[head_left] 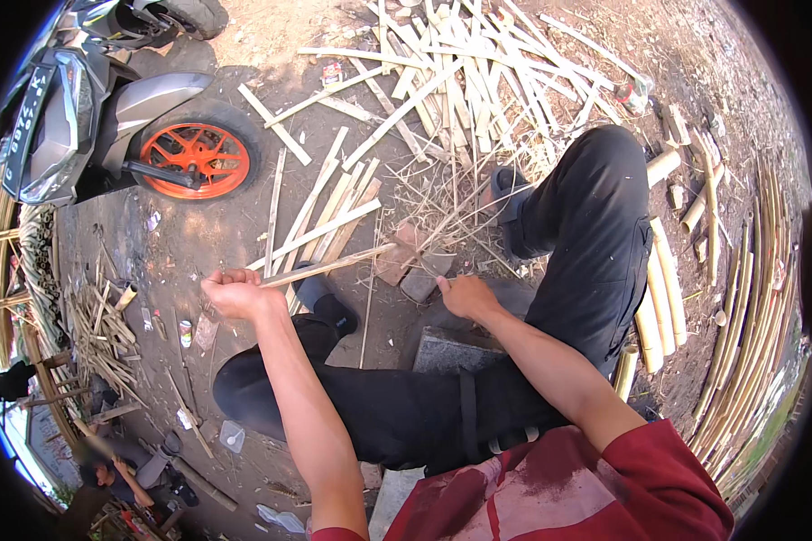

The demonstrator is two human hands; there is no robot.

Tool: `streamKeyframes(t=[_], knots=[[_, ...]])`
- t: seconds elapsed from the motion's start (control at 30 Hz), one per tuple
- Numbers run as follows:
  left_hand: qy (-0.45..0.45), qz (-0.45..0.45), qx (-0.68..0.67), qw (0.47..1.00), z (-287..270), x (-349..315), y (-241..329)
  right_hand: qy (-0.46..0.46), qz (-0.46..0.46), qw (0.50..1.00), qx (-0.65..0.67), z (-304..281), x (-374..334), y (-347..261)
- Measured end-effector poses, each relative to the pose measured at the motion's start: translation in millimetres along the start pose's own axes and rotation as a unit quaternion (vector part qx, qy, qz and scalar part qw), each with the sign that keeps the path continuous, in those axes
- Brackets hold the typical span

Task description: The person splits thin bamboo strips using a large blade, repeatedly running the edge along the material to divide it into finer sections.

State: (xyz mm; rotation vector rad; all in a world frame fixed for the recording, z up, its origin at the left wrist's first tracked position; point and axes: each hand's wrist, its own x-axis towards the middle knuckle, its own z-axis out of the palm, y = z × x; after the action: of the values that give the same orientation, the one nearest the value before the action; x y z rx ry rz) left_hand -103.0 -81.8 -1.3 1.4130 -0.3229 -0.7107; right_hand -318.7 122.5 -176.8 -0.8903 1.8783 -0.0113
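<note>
My left hand is closed round the near end of a split bamboo strip, which slants up to the right over the ground. The strip's far end reaches above a reddish brick between my feet. My right hand is a closed fist with the thumb pointing toward that end. A thin, dull piece shows just beyond the fist, too blurred to name. Below and left of the fist lies a grey stone block. Cut bamboo slats lie on the ground past my left hand.
Bamboo strips lie heaped ahead, with shavings nearer me. A motorbike with an orange wheel stands at the left. Bamboo poles and cut lengths lie to the right. Another person sits at the lower left.
</note>
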Motion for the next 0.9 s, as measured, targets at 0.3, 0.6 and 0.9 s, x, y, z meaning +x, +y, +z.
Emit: streamKeyframes(t=[0.3,0.6,0.9], knots=[[-0.043,-0.026,-0.022,0.999,11,-18,-3,-0.028,-0.222,0.965,0.138,-1,-53,-65],[-0.203,-0.011,-0.107,0.973,-1,-37,2,-0.005,-0.154,0.967,0.204,-3,-51,-65],[-0.156,-0.031,-0.074,0.985,0,-37,2,-0.015,-0.243,0.932,0.268,17,-64,-107]])
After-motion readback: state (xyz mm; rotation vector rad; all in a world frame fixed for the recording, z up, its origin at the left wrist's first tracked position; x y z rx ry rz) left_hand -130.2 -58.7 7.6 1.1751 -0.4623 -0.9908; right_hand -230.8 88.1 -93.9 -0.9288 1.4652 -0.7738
